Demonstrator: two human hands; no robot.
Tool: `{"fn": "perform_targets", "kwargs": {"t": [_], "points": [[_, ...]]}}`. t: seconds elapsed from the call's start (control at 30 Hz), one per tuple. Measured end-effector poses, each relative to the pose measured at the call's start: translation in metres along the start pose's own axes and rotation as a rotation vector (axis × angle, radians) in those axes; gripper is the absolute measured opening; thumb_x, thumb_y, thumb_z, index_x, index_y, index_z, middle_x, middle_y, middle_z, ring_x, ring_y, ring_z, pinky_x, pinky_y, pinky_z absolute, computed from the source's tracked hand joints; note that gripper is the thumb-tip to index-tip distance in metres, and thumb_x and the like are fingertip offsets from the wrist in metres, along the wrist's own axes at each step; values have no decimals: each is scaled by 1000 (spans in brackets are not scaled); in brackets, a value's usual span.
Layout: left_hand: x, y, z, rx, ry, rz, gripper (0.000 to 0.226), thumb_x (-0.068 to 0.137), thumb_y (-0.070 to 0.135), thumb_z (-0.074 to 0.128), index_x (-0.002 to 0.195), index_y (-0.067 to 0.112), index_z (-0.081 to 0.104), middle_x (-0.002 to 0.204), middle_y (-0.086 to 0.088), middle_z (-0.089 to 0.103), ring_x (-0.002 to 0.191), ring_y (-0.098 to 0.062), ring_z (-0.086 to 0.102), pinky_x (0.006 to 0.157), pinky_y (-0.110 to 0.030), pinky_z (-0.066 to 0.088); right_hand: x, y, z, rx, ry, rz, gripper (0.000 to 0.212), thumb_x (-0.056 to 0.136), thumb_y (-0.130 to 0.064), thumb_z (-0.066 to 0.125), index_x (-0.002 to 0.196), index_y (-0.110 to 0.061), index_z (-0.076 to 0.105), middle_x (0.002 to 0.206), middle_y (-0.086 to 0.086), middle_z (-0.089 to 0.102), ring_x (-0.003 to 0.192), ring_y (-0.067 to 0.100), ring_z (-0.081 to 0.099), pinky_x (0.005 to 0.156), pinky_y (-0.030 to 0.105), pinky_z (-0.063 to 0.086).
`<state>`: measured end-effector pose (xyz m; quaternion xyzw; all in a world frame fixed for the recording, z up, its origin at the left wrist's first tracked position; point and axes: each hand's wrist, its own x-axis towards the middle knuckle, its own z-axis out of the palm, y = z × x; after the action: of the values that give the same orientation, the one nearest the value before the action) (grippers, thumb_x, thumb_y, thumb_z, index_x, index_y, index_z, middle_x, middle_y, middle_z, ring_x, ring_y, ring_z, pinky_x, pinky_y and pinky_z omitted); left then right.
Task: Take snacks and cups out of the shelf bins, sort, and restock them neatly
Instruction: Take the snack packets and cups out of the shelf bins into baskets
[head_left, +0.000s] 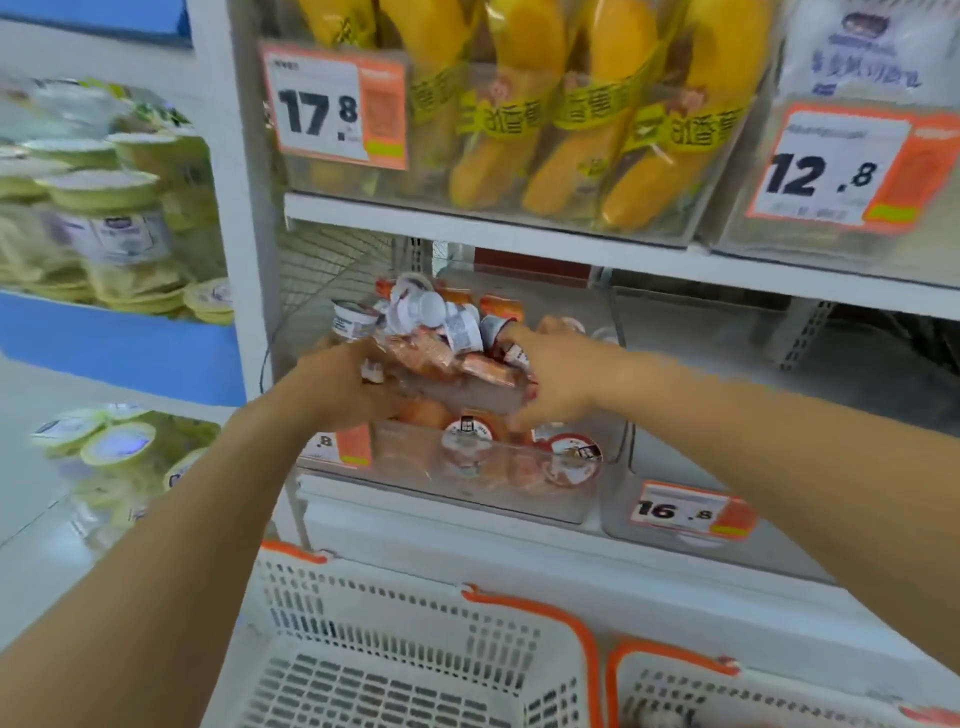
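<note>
- While both your arms reached into the middle shelf, your left hand (337, 382) curled its grip round the left end of a heap of snack packs (441, 364), crinkled orange and clear plastic wrappers bunched together.
- Your right hand (550, 374) gripped the heap's right end, fingers bent over the wrappers; the blur hid the fingertips.
- Small white cups (436, 314) with round foil lids lay tumbled on top of the heap, tilted every way, touching one another.
- You held the load above the clear bin (597, 493), a smooth transparent plastic box on the middle shelf; whether the load touched the bin's contents could not be told.
- Inside that bin sat round-lidded cups (569, 460) with orange and white printed tops, pressed against the front wall.
- A glossy orange-and-white price tag (685, 512) reading 16.8 was stuck to the neighbouring clear bin on the right.
- On the shelf above, long yellow curved packs (519, 104) in shiny film stood upright in another transparent bin, beside a tag (332, 111) reading 17.8.
- Below your arms stood a white basket (395, 670) of perforated hard plastic with orange handles, and a second like it just to its right.
- Pale green lidded tubs (98, 192) were stacked on the left shelving, blurred.
</note>
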<state>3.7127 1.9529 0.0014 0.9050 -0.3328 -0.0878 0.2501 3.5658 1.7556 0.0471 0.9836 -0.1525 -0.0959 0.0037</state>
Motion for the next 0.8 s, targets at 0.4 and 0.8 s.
{"fn": "perform_targets", "kwargs": {"t": [0.4, 0.8], "points": [[42, -20, -8, 295, -209, 61, 67, 77, 44, 82, 135, 36, 50, 114, 3, 57, 118, -23, 54, 95, -31, 47, 73, 16, 39, 443, -103, -8, 99, 65, -55, 88, 148, -23, 44, 140, -1, 55, 120, 17, 56, 104, 31, 46], [30, -26, -3, -87, 174, 158, 37, 84, 41, 77, 117, 24, 72, 104, 2, 67, 88, -13, 60, 78, -22, 42, 78, -12, 53, 625, 315, 29, 127, 64, -47, 92, 158, -42, 8, 149, 4, 51, 132, 28, 52, 105, 39, 46]]}}
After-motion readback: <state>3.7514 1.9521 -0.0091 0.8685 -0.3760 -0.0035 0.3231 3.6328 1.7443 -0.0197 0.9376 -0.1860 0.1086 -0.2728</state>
